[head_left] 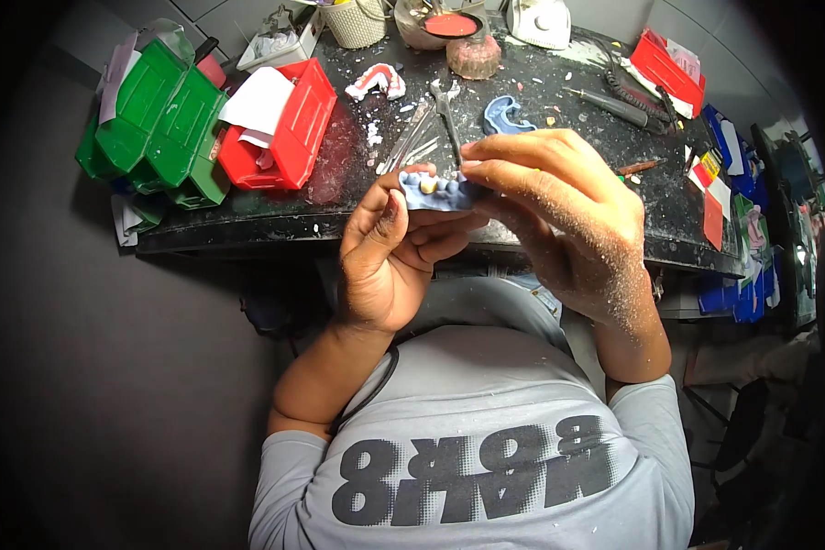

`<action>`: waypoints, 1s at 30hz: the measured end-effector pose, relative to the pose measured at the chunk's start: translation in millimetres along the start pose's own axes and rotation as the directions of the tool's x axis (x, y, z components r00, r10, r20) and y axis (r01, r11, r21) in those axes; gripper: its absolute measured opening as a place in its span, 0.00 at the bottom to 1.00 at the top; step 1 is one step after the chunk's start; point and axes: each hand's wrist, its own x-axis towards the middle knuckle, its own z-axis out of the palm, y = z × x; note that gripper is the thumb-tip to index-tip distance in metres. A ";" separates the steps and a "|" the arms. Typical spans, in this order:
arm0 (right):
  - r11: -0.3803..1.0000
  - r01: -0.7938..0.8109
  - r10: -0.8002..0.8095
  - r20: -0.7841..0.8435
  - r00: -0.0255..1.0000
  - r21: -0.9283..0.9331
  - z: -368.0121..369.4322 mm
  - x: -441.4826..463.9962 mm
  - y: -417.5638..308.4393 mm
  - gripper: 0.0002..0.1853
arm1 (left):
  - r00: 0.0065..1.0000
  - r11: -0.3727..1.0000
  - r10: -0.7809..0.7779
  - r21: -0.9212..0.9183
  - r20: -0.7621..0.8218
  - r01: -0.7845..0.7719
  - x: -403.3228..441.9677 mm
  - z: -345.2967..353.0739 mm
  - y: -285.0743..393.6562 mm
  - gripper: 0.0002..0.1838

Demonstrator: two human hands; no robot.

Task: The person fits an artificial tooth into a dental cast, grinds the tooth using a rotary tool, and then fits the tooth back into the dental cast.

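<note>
A blue-grey dental model (pixel 445 197) with one yellowish tooth is held up over the front edge of the bench. My left hand (pixel 385 243) grips its left end, the thumb in front and fingers bent behind and below. At the model's right end, my right hand (pixel 564 206) has its fingers closed on it; white dust covers the back of this hand and wrist. Whether the right fingers hide a small tool cannot be seen. Just beyond the model lies an open-ended wrench (pixel 446 110), its lower end passing behind the right fingertips.
On the dusty black bench (pixel 293 215) lie a blue dental arch (pixel 507 115), a red-and-white denture piece (pixel 376 82), thin metal tools (pixel 408 137) and a rotary handpiece (pixel 619 107). Green bins (pixel 160 119) and a red bin (pixel 280 124) stand left; another red bin (pixel 666 73) stands right.
</note>
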 end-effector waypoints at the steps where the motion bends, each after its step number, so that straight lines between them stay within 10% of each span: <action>1: 1.000 0.020 -0.020 -0.023 1.000 -0.011 2.5 -1.6 5.5 0.16 | 1.000 1.000 0.000 0.010 0.010 0.000 0.5 -0.6 1.2 0.22; 19: 0.998 -0.035 0.033 -0.046 0.998 -0.044 5.0 -0.6 11.2 0.17 | 0.897 0.663 0.411 0.623 0.160 -0.415 -5.9 26.5 2.8 0.28; 30: 0.999 -0.040 0.040 -0.020 0.999 0.002 -1.9 0.3 7.4 0.17 | 0.895 0.622 0.392 0.656 0.211 -0.427 -10.6 25.9 3.7 0.27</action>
